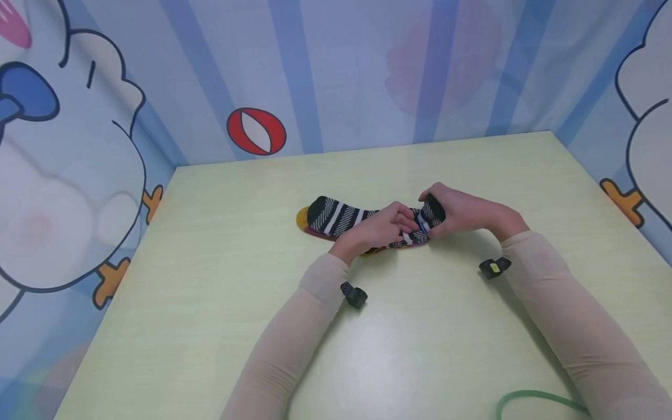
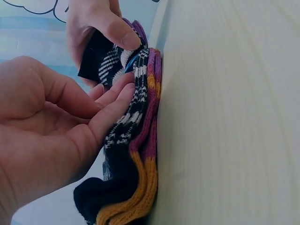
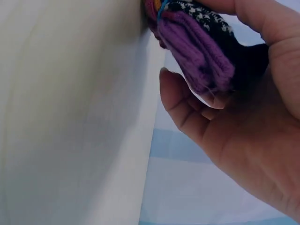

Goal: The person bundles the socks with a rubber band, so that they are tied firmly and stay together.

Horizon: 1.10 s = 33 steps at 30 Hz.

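Observation:
A stacked bundle of socks (image 1: 336, 219) lies on the table, black-and-white patterned on top, with purple and mustard ones (image 2: 149, 140) beneath. A thin blue band (image 3: 162, 8) circles the bundle near its cuff end. My right hand (image 1: 459, 210) grips the cuffs, thumb on one side and fingers on the other, tilting that end up off the table. In the right wrist view the folded purple cuffs (image 3: 199, 51) show between thumb and fingers. My left hand (image 1: 379, 226) rests on the middle of the socks; its extended fingertips touch the patterned knit close to the band.
The pale table (image 1: 210, 303) reaches back to a cartoon-printed cloth wall (image 1: 357, 76). A green cord (image 1: 541, 394) curves at the near right edge, beside the right sleeve. Small black cameras (image 1: 354, 296) sit at both wrists.

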Motion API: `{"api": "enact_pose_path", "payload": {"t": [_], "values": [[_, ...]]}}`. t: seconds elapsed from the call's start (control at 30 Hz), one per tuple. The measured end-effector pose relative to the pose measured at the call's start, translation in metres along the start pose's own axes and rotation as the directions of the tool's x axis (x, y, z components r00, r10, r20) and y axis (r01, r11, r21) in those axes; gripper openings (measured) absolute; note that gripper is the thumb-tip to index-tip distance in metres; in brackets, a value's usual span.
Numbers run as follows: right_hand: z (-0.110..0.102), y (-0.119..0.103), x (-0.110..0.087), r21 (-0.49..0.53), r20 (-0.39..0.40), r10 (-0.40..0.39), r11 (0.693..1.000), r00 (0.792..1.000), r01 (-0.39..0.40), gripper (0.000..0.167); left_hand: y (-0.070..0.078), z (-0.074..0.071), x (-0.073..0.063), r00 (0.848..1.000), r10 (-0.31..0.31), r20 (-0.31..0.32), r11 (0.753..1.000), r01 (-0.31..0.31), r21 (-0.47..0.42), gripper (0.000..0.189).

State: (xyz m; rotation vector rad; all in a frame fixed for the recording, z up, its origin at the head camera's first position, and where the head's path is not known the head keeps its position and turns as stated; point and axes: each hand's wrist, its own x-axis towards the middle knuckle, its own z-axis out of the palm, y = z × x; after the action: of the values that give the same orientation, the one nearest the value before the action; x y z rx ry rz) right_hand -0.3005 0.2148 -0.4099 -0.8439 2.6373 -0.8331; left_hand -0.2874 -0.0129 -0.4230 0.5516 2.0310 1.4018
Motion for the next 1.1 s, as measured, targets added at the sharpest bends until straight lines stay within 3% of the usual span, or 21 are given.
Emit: {"api": "enact_pose_path", "payload": {"t": [0.2,0.37,0.5,0.6,0.73,0.93,1.0,1.1], "values": [[-0.003,0.000,-0.001,0.045,0.029,0.016,0.999,0.999,-0.017,0.068,-0.001,0.000,0.000,1.000,0.012,-0.002,1.000,-0.011,0.012,0.039],[-0.006,0.000,-0.002,0.110,-0.002,0.024,0.994,1.000,-0.024,0.049,-0.004,0.000,0.001,0.999,0.041,-0.005,0.994,-0.040,0.104,0.044],[-0.007,0.001,-0.003,0.111,-0.053,-0.018,0.994,0.998,0.024,0.039,-0.007,0.001,0.002,0.997,0.069,-0.031,0.986,-0.064,0.155,0.049],[-0.009,0.003,-0.003,0.094,-0.042,-0.045,0.994,0.998,0.049,0.032,-0.009,0.001,0.003,0.991,0.109,-0.076,0.975,-0.092,0.202,0.046],[-0.011,0.007,-0.004,0.067,-0.013,-0.029,0.997,0.999,0.030,0.026,-0.008,-0.003,0.001,0.978,0.151,-0.147,0.931,-0.091,0.355,0.045],[-0.014,0.011,-0.005,-0.003,0.047,0.050,0.999,0.998,-0.050,0.044,-0.004,-0.012,-0.006,0.972,0.108,-0.207,0.806,0.036,0.591,0.056],[-0.015,0.010,-0.006,-0.035,0.078,0.057,0.998,0.995,-0.054,0.049,-0.003,-0.015,-0.009,0.974,0.085,-0.210,0.792,0.062,0.608,0.058],[-0.015,0.009,-0.005,-0.071,0.114,0.059,0.996,0.992,-0.051,0.051,0.000,-0.018,-0.014,0.980,0.053,-0.194,0.801,0.074,0.595,0.062]]}}
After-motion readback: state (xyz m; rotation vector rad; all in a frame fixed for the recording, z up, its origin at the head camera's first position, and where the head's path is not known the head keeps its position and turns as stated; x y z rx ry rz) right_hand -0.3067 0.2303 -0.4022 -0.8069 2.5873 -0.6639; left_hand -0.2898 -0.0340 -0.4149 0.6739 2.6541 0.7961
